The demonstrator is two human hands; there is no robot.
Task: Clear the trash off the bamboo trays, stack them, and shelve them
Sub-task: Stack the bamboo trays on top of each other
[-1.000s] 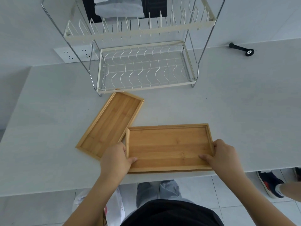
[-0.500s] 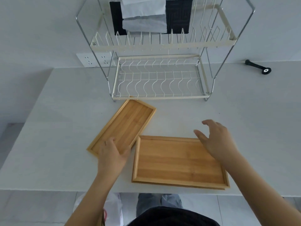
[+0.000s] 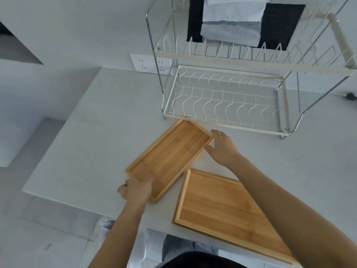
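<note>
Two bamboo trays lie flat on the white counter (image 3: 100, 132) in front of a two-tier wire dish rack (image 3: 228, 105). The narrow tray (image 3: 170, 157) sits at a slant, its far corner just beside the rack's lower shelf. The left hand (image 3: 136, 191) grips its near corner, thumb inside the rim. The right hand (image 3: 222, 147) is spread open, fingers touching the tray's far right corner. The wide tray (image 3: 222, 206) lies near the counter's front edge, partly under the right forearm

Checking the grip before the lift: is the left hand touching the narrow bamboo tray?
Touching. The head view shows the left hand gripping the narrow bamboo tray's near corner, fingers over its rim.
</note>
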